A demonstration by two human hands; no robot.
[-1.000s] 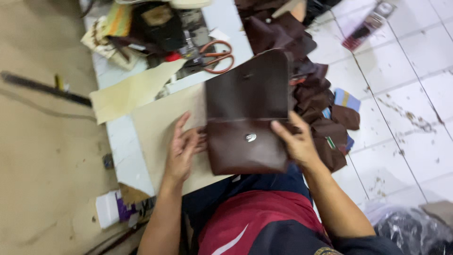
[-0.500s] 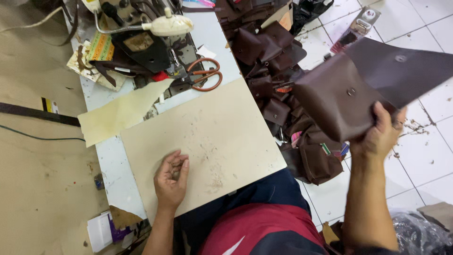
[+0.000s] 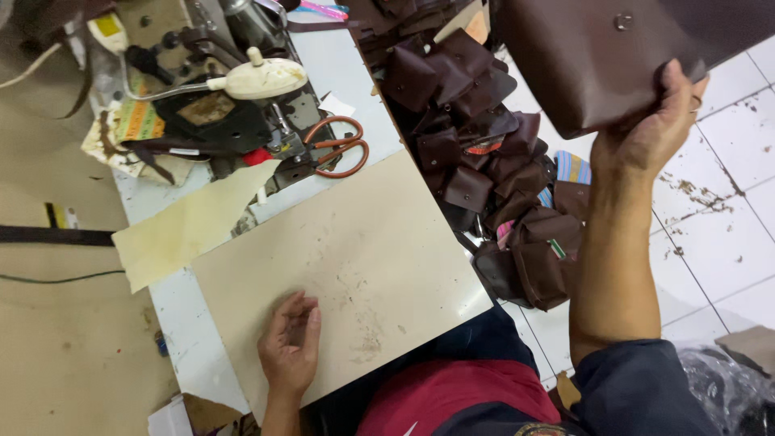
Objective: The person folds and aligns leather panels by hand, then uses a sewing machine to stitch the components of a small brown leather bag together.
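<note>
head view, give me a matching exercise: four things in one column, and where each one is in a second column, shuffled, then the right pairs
Things:
1. brown leather pouch
2. orange-handled scissors
3. left hand
4. pile of brown pouches

Places:
A. resting on the beige board
B. heaped beside the table's right edge, over the tiled floor
C. held up in the right hand, off to the right of the table
D. lying on the table next to the sewing machine

Pairs: 1-C, 2-D, 3-A, 4-B
</note>
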